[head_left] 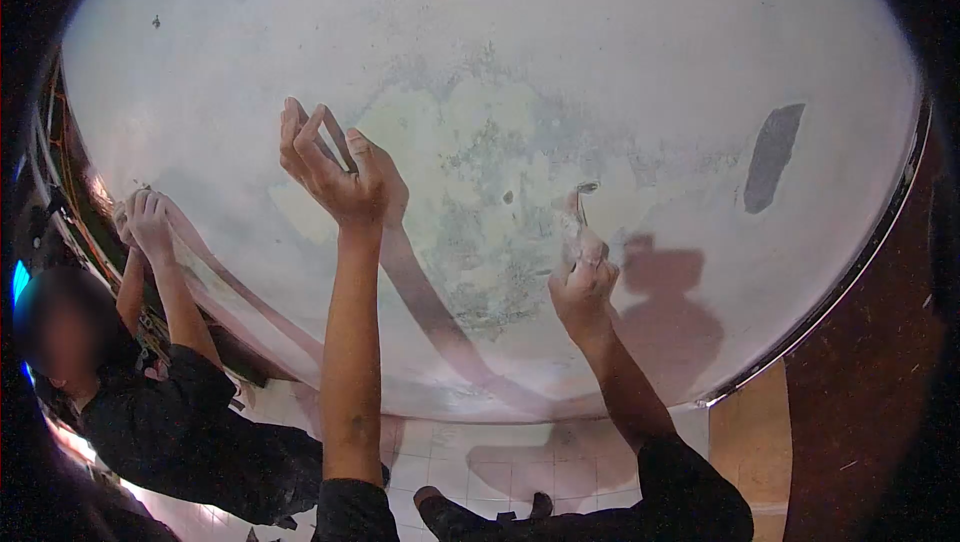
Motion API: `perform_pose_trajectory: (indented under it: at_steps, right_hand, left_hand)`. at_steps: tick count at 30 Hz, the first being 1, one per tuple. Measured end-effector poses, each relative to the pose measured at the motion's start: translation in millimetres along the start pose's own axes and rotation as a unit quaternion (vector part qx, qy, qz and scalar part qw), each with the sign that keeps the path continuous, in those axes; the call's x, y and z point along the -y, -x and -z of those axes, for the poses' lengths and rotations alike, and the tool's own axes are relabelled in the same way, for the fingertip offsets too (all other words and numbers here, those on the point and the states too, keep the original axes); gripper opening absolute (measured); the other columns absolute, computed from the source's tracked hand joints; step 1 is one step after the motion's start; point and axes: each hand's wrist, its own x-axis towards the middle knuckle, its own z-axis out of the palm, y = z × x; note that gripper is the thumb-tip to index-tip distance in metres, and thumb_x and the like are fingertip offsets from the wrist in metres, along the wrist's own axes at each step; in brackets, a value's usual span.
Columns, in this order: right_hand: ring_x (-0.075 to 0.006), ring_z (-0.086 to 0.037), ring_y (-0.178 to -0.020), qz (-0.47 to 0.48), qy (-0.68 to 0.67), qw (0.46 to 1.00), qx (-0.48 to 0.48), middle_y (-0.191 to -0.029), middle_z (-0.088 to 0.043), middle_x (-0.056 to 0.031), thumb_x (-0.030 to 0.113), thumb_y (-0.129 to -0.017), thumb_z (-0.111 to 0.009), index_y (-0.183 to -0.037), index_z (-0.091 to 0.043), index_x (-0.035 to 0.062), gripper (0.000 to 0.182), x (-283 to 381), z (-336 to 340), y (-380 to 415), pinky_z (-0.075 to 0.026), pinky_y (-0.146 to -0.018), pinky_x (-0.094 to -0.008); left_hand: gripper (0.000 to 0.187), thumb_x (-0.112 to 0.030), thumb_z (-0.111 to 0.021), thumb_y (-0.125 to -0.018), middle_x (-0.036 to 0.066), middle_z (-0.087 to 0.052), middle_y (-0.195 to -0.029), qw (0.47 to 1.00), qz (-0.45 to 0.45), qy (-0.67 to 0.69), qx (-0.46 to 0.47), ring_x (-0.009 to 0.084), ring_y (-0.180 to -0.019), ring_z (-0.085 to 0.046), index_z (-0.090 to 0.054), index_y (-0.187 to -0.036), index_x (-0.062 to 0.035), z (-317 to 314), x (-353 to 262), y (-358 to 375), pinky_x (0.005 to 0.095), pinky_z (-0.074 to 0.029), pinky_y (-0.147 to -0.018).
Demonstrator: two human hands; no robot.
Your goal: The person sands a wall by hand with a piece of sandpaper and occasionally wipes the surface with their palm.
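Note:
In front of me spreads a large white curved panel point(650, 52), with pale yellowish filler patches point(400, 117) and grey scuffed areas around its middle. My left hand point(340, 167) is raised over the panel's left-centre, fingers apart and curled slightly, holding nothing. To the right, my right hand point(584, 287) is closed around a thin blade-like tool point(577, 214) smeared with pale paste. The tool points up toward a small dark mark point(588, 187) on the panel. Its exact kind and its grip end are hidden by my fingers.
At the left, a co-worker in dark clothing point(170, 422) has both hands point(148, 222) at the panel's edge, near wires and cables point(70, 162). A dark grey patch point(773, 157) marks the panel's right side. White floor tiles point(440, 452) show below its near edge.

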Motion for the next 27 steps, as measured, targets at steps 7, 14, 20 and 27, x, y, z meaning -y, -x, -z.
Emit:
perform_pose_trajectory:
  at_steps: [7, 14, 20, 27]
  right_hand:
    - [-0.034, -0.063, -0.077, 0.014, -0.053, 0.997, -0.061, -0.097, -0.066, -0.0189, -0.007, -0.079, -0.056, -0.115, -0.052, -0.007, 0.036, 5, -16, 39, -0.049, -0.063, -0.0402]
    - [-0.0371, -0.064, -0.07, -0.037, -0.059, 0.997, -0.044, -0.104, -0.065, -0.0248, -0.007, -0.082, -0.057, -0.115, -0.052, -0.0072, 0.033, 1, -12, 8, -0.05, -0.063, -0.0405]
    - [-0.0382, -0.064, -0.084, -0.057, -0.074, 0.995, -0.03, -0.108, -0.064, -0.0248, -0.004, -0.086, -0.056, -0.123, -0.05, -0.0082, 0.037, 25, -7, 31, -0.05, -0.074, -0.0423]
    - [-0.0376, -0.065, -0.082, -0.134, -0.104, 0.984, -0.047, -0.112, -0.062, -0.027, 0.001, -0.091, -0.053, -0.113, -0.052, -0.0062, 0.023, 20, -14, 11, -0.051, -0.069, -0.0393]
  left_hand:
    - [0.035, -0.019, -0.055, -0.087, 0.022, -0.043, -0.138, 0.999, -0.02, -0.028, 0.015, 0.0367, -0.132, -0.035, -0.053, -0.118, -0.0022, 5, 0, -3, 0.0484, -0.029, -0.107]
    - [0.033, -0.018, -0.054, -0.089, 0.021, -0.044, -0.138, 1.0, -0.005, -0.001, 0.0, 0.0346, -0.13, -0.037, -0.053, -0.118, -0.0011, 1, -4, -1, 0.0472, -0.028, -0.107]
    - [0.034, -0.019, -0.056, -0.087, 0.021, -0.043, -0.138, 1.0, -0.008, -0.011, 0.011, 0.036, -0.131, -0.035, -0.053, -0.117, -0.0028, 3, -2, -2, 0.048, -0.029, -0.107]
    - [0.035, -0.019, -0.056, -0.086, 0.022, -0.044, -0.138, 0.999, -0.022, -0.023, 0.009, 0.0364, -0.131, -0.037, -0.053, -0.118, -0.0032, 3, 3, -2, 0.0481, -0.027, -0.107]
